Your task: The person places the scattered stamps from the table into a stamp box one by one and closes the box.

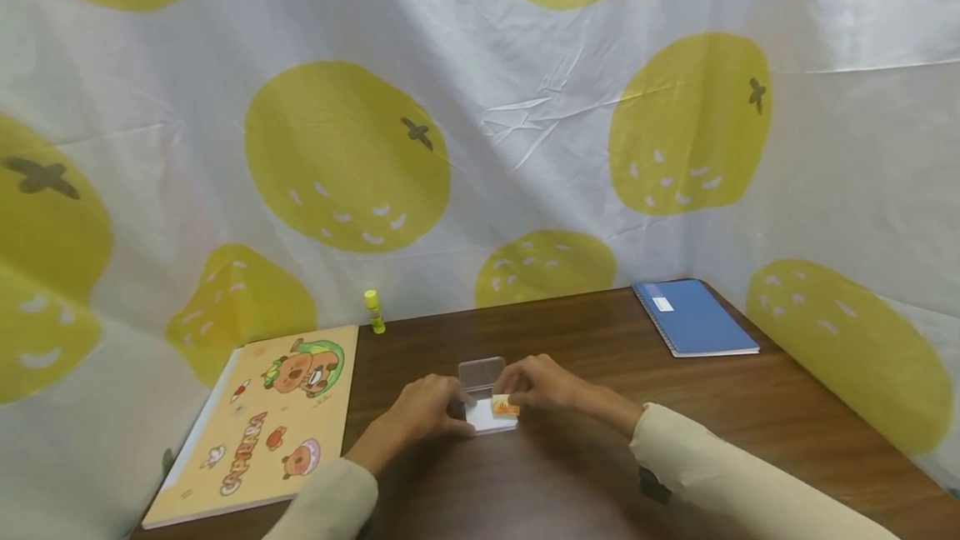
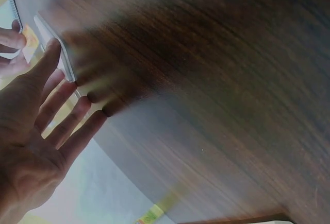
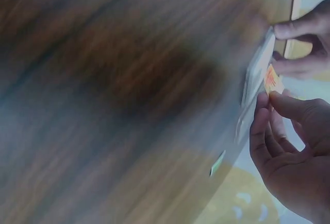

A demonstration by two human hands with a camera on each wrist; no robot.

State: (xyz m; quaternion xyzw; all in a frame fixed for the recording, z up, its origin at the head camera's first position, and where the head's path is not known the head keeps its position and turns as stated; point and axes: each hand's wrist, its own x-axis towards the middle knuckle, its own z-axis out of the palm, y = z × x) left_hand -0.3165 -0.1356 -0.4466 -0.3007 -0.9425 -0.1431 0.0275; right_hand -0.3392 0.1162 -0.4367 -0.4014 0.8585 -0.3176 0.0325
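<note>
A small flat white case [image 1: 482, 417] with a hinged clear lid [image 1: 482, 372] lies on the table, its lid raised at the back. My left hand [image 1: 426, 408] grips the case at its left side, the thumb on the near edge and a finger behind. The other left fingers reach out beyond it in the left wrist view. Between thumb and index finger, my right hand [image 1: 542, 383] pinches a small yellow-orange printed card [image 1: 505, 406]. That card is over the right part of the case; whether it touches the case, I cannot tell.
A large capybara-print pad [image 1: 285, 415] lies on the left of the brown table [image 1: 585, 473]. Behind it stands a yellow-green glue stick [image 1: 374, 312]. A blue spiral notebook [image 1: 693, 317] is at the back right. A lemon-print curtain [image 1: 525, 165] hangs around the table.
</note>
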